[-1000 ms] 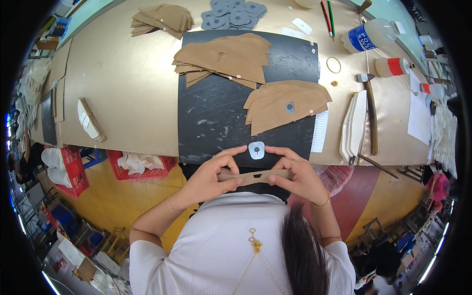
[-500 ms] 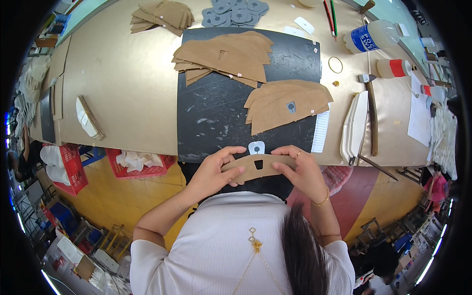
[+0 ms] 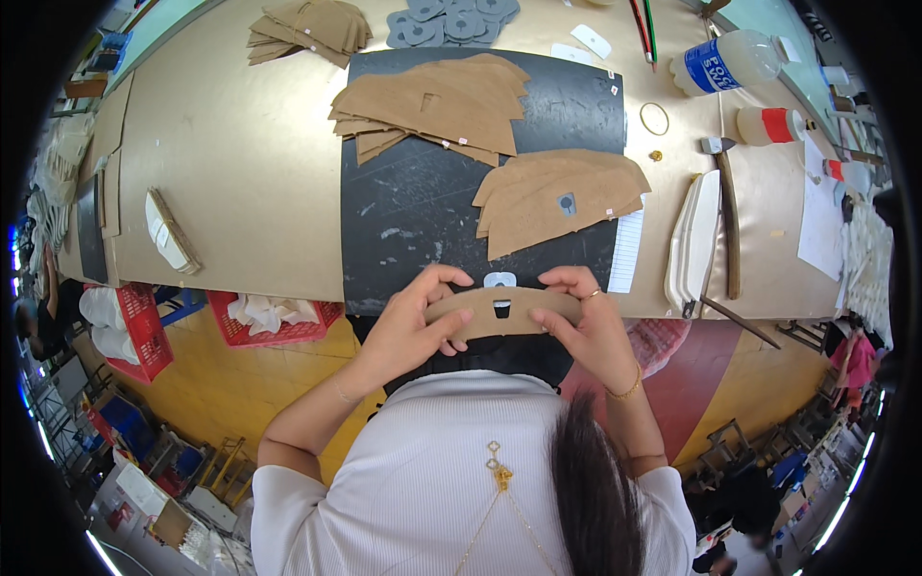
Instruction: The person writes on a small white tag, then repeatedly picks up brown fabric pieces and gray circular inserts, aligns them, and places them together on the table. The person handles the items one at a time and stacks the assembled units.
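Note:
Between my two hands, at the front edge of the black mat (image 3: pixel 403 230), I hold a curved tan leather-like piece (image 3: pixel 480 322) with a small cut-out in its middle. My left hand (image 3: pixel 427 312) pinches its left end, thumb on the near face. At the right end my right hand (image 3: pixel 581 312) grips likewise. A small pale grey patch (image 3: pixel 499 279) lies just beyond the piece, partly covered by it. Farther up the mat rest two fanned stacks of tan pieces: the nearer stack (image 3: pixel 538 216) bears a grey patch (image 3: pixel 567 204), the farther stack (image 3: pixel 423 82) shows a cut-out.
More tan pieces (image 3: pixel 317 24) and a pile of grey patches (image 3: pixel 447 24) lie at the back. On the right are a hammer (image 3: pixel 730 221), white curved pieces (image 3: pixel 691 245), a large bottle (image 3: pixel 735 62) and smaller bottles. Red baskets (image 3: pixel 139 331) stand below the table's left side.
Both hands have moved slightly away from me with the tan piece, which now covers more of the grey patch. The piece is tilted differently, and its cut-out shows part of the patch.

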The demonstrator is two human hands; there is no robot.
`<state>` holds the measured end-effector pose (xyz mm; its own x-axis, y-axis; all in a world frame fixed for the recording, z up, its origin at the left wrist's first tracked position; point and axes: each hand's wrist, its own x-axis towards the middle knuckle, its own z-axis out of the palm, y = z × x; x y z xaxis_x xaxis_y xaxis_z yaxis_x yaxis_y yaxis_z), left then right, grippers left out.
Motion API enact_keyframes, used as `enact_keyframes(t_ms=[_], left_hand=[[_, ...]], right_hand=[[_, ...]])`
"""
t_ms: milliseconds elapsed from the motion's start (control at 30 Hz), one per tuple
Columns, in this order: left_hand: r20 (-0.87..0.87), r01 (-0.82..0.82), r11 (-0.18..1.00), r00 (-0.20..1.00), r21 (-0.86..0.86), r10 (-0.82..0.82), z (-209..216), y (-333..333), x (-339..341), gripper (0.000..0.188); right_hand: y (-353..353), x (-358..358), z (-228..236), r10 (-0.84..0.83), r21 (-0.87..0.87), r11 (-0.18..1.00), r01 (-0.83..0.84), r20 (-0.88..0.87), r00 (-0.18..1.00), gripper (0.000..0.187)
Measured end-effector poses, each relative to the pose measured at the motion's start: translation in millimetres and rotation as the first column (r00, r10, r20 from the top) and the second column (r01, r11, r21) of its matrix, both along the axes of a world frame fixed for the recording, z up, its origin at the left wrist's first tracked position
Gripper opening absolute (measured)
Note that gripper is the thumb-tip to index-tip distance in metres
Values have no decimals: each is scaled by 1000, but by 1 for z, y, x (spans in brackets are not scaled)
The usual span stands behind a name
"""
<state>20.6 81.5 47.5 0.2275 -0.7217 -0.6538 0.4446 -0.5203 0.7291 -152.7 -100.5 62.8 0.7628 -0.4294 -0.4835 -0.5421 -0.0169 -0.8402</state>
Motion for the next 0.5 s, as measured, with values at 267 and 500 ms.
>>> enact_keyframes(t_ms=[267, 500], left_hand=[[214, 58, 996, 974, 74, -73, 5, -10, 3, 16], [520, 86, 996, 853, -36, -55, -8, -9, -4, 16]], right_hand=[[-2, 9, -7, 121, -262, 961, -88, 112, 986, 10], [0, 12, -10, 118, -337, 938, -76, 106, 987, 15]])
